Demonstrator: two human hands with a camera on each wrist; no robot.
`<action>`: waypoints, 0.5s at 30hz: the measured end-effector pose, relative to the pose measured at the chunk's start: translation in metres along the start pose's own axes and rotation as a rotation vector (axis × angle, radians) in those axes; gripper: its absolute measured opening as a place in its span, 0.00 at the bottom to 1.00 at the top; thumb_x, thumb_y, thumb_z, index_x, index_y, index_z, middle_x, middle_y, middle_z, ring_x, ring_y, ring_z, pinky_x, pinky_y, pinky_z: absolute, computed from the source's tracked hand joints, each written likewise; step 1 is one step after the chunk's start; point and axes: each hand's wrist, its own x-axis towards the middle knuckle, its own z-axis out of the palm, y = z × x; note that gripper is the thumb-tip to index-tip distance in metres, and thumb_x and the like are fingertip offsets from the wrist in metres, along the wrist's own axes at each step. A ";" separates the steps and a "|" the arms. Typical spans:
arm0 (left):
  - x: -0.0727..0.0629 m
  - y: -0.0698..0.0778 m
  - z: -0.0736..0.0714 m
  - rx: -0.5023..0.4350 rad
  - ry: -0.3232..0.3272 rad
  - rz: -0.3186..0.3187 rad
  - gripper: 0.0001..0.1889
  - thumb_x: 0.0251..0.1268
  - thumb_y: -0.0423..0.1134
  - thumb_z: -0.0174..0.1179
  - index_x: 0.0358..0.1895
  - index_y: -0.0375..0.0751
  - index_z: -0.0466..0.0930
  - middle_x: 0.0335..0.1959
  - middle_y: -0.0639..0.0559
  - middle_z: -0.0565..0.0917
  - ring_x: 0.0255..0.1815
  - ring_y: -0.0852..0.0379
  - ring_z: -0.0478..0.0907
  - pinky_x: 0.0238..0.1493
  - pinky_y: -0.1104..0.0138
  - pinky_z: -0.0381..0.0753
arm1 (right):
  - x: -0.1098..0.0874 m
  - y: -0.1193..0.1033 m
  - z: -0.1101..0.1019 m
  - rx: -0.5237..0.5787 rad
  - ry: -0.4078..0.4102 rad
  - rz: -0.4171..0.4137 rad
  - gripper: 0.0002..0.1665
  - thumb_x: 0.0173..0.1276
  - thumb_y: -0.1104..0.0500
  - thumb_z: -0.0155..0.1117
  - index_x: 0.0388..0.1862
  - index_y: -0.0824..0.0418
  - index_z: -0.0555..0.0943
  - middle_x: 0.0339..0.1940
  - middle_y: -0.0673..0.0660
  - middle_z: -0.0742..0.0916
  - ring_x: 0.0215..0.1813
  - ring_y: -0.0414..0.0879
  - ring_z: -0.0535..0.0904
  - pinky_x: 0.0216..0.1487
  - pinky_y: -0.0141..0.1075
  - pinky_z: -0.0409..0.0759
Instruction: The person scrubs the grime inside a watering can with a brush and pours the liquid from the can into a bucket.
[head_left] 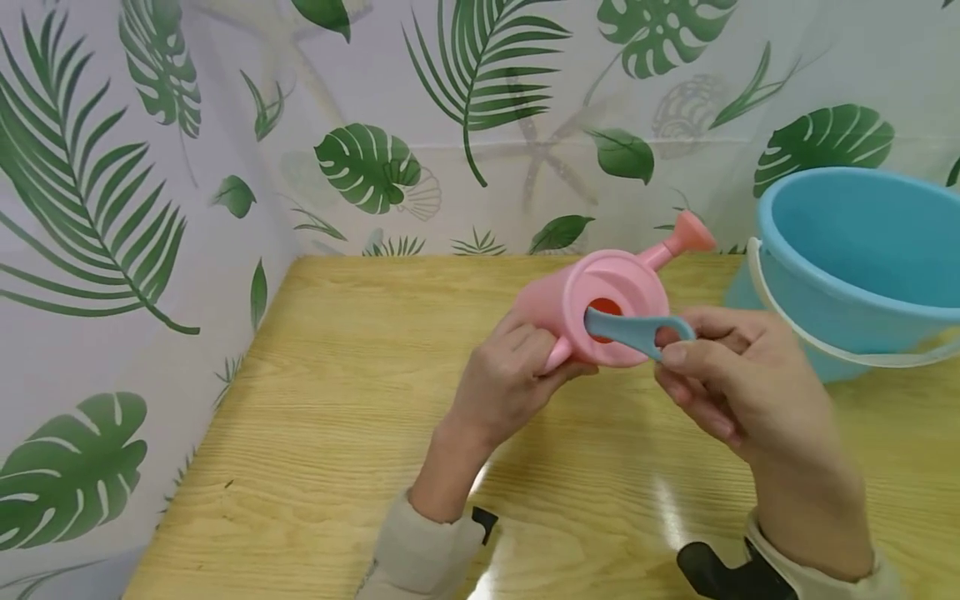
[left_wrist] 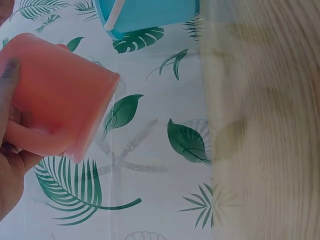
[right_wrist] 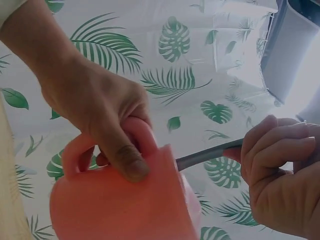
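Hands (head_left: 501, 379) (head_left: 761, 392) curled round pink watering can (head_left: 546, 302) (left), blue tool (head_left: 636, 332) (right), red opening (head_left: 604, 306) only in head view

The head camera looks forward and down from above the table (head_left: 337, 358), far enough back to take in the left hand (head_left: 513, 375), right hand (head_left: 746, 383), can (head_left: 543, 304), bucket (head_left: 825, 308) and leafy backdrop (head_left: 270, 192). The left wrist camera looks closely at the can, turned sideways, with the table down its right side; it shares the bucket with the head view. The right wrist camera, also near, faces across the can, both hands in frame.
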 end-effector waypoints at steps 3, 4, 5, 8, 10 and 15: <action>0.000 0.000 0.000 0.011 0.004 0.004 0.25 0.52 0.47 0.75 0.18 0.44 0.65 0.16 0.54 0.66 0.23 0.61 0.64 0.36 0.76 0.72 | -0.002 -0.001 -0.002 0.014 -0.007 -0.021 0.18 0.69 0.81 0.42 0.32 0.72 0.80 0.15 0.57 0.77 0.08 0.47 0.50 0.05 0.34 0.41; 0.000 0.000 0.000 0.017 0.003 0.008 0.25 0.52 0.47 0.76 0.18 0.44 0.65 0.15 0.54 0.66 0.23 0.61 0.64 0.35 0.76 0.72 | 0.000 0.000 -0.001 0.005 -0.010 -0.013 0.17 0.69 0.81 0.43 0.32 0.72 0.80 0.16 0.57 0.77 0.08 0.47 0.51 0.06 0.34 0.42; -0.001 0.000 -0.001 0.022 0.002 0.011 0.25 0.52 0.48 0.75 0.19 0.44 0.65 0.15 0.54 0.66 0.23 0.61 0.64 0.35 0.76 0.72 | 0.003 0.002 0.001 -0.001 -0.023 0.003 0.17 0.70 0.80 0.44 0.31 0.71 0.80 0.16 0.56 0.77 0.08 0.47 0.52 0.06 0.35 0.42; -0.002 -0.001 -0.002 0.024 -0.003 0.025 0.24 0.52 0.48 0.75 0.19 0.44 0.66 0.15 0.54 0.67 0.23 0.60 0.65 0.36 0.75 0.73 | 0.009 0.006 0.008 -0.056 -0.016 0.044 0.14 0.72 0.77 0.49 0.30 0.69 0.80 0.16 0.55 0.77 0.08 0.48 0.53 0.08 0.38 0.43; -0.002 -0.002 -0.003 0.027 -0.003 0.032 0.24 0.52 0.48 0.75 0.19 0.44 0.66 0.15 0.54 0.67 0.22 0.60 0.64 0.37 0.74 0.73 | 0.009 0.006 0.009 -0.059 -0.014 0.036 0.14 0.73 0.76 0.49 0.31 0.69 0.80 0.16 0.55 0.77 0.09 0.49 0.53 0.08 0.38 0.43; -0.003 -0.004 -0.005 0.033 0.001 0.032 0.25 0.54 0.48 0.74 0.19 0.44 0.64 0.15 0.54 0.65 0.22 0.60 0.62 0.36 0.74 0.72 | -0.001 0.002 0.003 -0.051 0.069 -0.049 0.15 0.73 0.78 0.45 0.32 0.74 0.79 0.15 0.58 0.76 0.09 0.48 0.54 0.07 0.35 0.42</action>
